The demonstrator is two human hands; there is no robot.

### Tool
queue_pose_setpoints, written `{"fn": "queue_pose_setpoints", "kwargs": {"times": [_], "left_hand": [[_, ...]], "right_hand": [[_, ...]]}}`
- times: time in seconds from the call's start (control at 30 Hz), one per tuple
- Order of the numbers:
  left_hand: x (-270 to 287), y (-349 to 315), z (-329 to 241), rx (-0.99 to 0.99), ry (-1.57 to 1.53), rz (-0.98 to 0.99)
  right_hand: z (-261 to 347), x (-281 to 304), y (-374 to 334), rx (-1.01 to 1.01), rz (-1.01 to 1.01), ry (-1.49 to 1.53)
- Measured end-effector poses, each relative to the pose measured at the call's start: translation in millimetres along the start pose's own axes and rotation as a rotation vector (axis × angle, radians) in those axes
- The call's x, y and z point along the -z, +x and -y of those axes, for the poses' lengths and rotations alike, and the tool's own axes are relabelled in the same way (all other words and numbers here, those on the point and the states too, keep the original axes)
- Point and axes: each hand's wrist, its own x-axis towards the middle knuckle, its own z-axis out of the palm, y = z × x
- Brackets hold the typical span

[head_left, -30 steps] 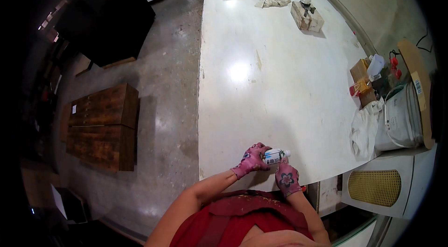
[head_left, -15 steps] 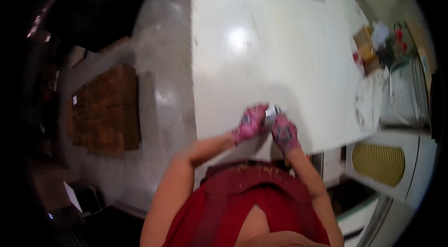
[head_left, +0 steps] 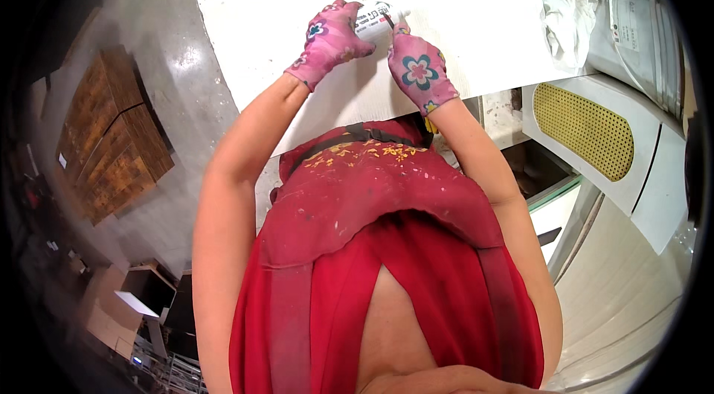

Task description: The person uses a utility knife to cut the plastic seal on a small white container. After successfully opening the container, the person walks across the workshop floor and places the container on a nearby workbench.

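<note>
One white printed bottle (head_left: 372, 18) is held up between two gloved hands, out over the near part of the white table (head_left: 483, 33), and all the work is packed into that small space! By the left hand (head_left: 332, 40) the bottle's left end is clasped: fingers are bent over the far side, the thumb is set apart on the near side, so a half-curled cup is formed around it, neither flat nor balled into a fist. At the other end, the bottle is met by the fingertips of the right hand (head_left: 422, 70), its back turned up and its fingers mostly folded out of sight; how tightly they are closed cannot be told. A dark sliver (head_left: 389, 21) is seen right beside those fingertips, but whether it is gripped or merely printed on the label cannot be made out. Whether the bottle's underside is touched by the table cannot be judged either. For handling of this kind, the grip on the left is best kept firm without the wall being squeezed, the bottle is best kept from rolling, and small, controlled pressure should be applied from the right, with the left thumb kept clear. Elbows spread, the bottle is nicely centred ahead of the red apron (head_left: 372, 193).
</note>
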Motion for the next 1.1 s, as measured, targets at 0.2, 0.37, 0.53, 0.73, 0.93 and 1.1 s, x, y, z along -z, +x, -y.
{"fn": "queue_pose_setpoints", "kwargs": {"times": [0.2, 0.37, 0.53, 0.73, 0.93, 1.1], "left_hand": [[-6.1, 4.8, 13.7, 0.011, -0.017, 0.001], [-0.8, 11.8, 20.9, 0.0, 0.006, 0.018], [12.2, 16.8, 27.2, 0.013, -0.257, 0.101], [6.3, 12.6, 23.1, -0.111, -0.024, -0.107], [3.5, 12.5, 20.9, -0.082, 0.083, -0.145], [9.3, 14.7, 19.9, -0.069, 0.061, -0.138]], "right_hand": [[-13.7, 2.2, 11.9, -0.048, 0.02, 0.195], [-22.2, 13.3, 2.1, -0.179, 0.02, 0.243], [-20.7, 7.1, 1.9, -0.093, -0.021, 0.358], [-11.7, 0.1, 13.9, -0.146, -0.059, 0.18], [-2.3, 4.6, 22.6, -0.075, 0.013, 0.085], [2.8, 3.5, 32.9, 0.019, -0.031, 0.015]]}}
